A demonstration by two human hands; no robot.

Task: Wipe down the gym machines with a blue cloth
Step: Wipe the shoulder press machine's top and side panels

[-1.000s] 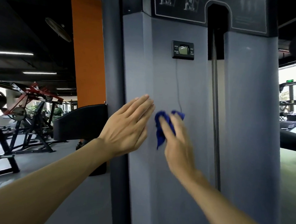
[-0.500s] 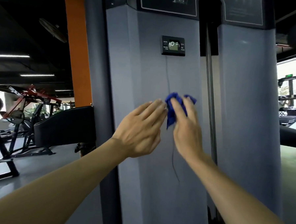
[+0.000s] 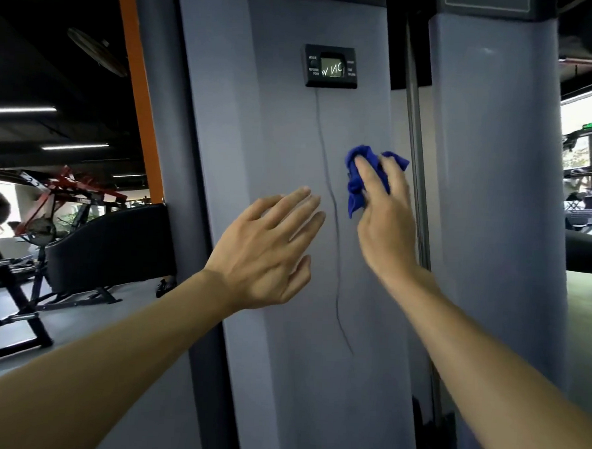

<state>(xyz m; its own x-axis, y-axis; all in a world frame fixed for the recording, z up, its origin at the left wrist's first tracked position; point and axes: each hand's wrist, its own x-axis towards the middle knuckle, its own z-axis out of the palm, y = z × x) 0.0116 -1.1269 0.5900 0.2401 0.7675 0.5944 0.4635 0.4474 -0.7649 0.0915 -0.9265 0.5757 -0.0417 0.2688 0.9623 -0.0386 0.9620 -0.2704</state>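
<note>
A tall grey gym machine shroud (image 3: 286, 127) fills the middle of the head view. My right hand (image 3: 383, 225) presses a crumpled blue cloth (image 3: 358, 179) flat against the panel, right of a thin dark cable (image 3: 328, 178). My left hand (image 3: 265, 253) is held open with fingers together, palm toward the panel left of the cable, holding nothing. A small black display (image 3: 331, 67) is mounted on the panel above the cloth.
A metal guide rod (image 3: 416, 144) runs down the dark slot right of the cloth, beside a second grey panel (image 3: 494, 200). An orange column (image 3: 137, 89), a black padded seat (image 3: 115, 245) and a red-framed machine (image 3: 66, 191) stand at left.
My right hand has slid the cloth up and to the right across the panel, away from my left hand. The view has moved closer to the machine.
</note>
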